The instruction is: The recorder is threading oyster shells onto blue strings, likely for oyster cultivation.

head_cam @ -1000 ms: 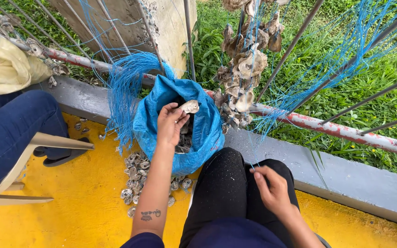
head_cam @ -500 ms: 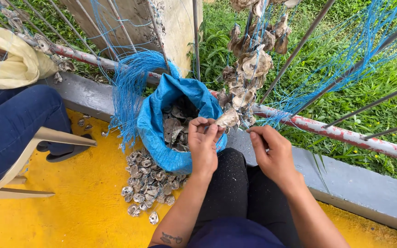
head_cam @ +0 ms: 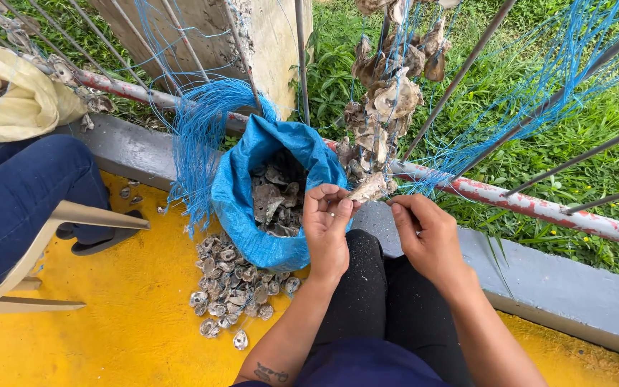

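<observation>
We have both hands up at the railing. The left hand (head_cam: 327, 222) pinches a flat grey shell (head_cam: 370, 188) at its 1 o'clock, fingers narrow and closed on its lower edge. That shell sits at the bottom of a string of shells (head_cam: 385, 107) hanging on blue line (head_cam: 524, 107) from the rusty rail (head_cam: 510, 201). The right hand (head_cam: 424, 229) sits at 3 o'clock of the left, fingertips drawn together; it looks to us like they nip a thin strand, though the strand itself is too fine to see.

The risk, as we judge it: the shell's edges look ragged, and a slip could nick a finger or fray the line. A hard tug could also swing the whole string.

Both wrists are raised, palms turned inward towards each other, forearms rising from the lap. At 9 o'clock of the left hand the blue sack (head_cam: 252, 208) stands open, full of shells, with a loose pile (head_cam: 234, 290) on the yellow floor (head_cam: 109, 322) at 7 o'clock. Another person's knee (head_cam: 37, 186) is at far left.
</observation>
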